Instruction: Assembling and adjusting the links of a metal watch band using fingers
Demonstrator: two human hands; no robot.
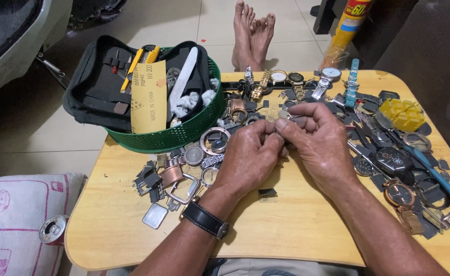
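Note:
My left hand and my right hand meet over the middle of a small yellow wooden table. Their fingertips pinch one small metal watch part between them; most of it is hidden by the fingers. A black strap watch sits on my left wrist. Loose watch cases, bezels and backs lie just left of my left hand. More watches and bands lie beyond the hands.
A green basket with a black tool pouch, yellow-handled tools and sandpaper stands at the table's back left. Yellow blocks, a blue tool and watch parts crowd the right side. My bare feet rest beyond the table. A can lies on a cushion at left.

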